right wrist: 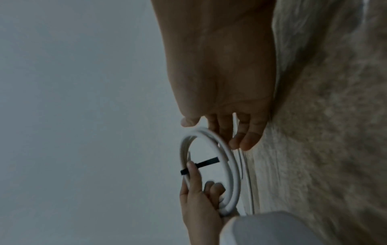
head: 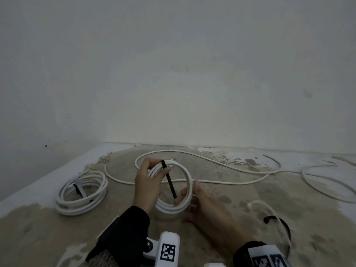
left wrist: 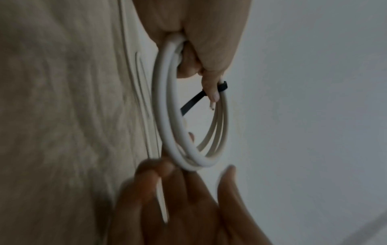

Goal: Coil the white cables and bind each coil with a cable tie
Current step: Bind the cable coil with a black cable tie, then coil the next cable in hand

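In the head view the left hand (head: 147, 186) holds a coil of white cable (head: 174, 189) upright above the stained tan floor (head: 48, 228), fingers curled round the coil's side at about ten o'clock, the thumb pinning the head of a black cable tie (head: 169, 182) against the turns. The tie's tail slants across the opening toward five o'clock, where the right hand (head: 200, 209) reaches in with fingers loosely extended; whether they already touch the tail I cannot tell. At nine o'clock of the hands lies a bound coil (head: 81, 193), already tied in black; loose white cable (head: 212, 170) snakes across the floor from twelve to three o'clock, and a spare black tie (head: 277, 224) lies at four o'clock. The left wrist view shows the thumb (left wrist: 211, 89) pressing the tie onto the coil's far turns, with the right hand blurred below at six o'clock. In the right wrist view the right hand's fingers (right wrist: 247, 140) hang straight, gripping nothing, just beside the coil's rim. The risk, as I judge it: the tie is held by thumb pressure alone, so a tug on the tail could drag it free, or the turns could spring apart before it is looped and threaded.
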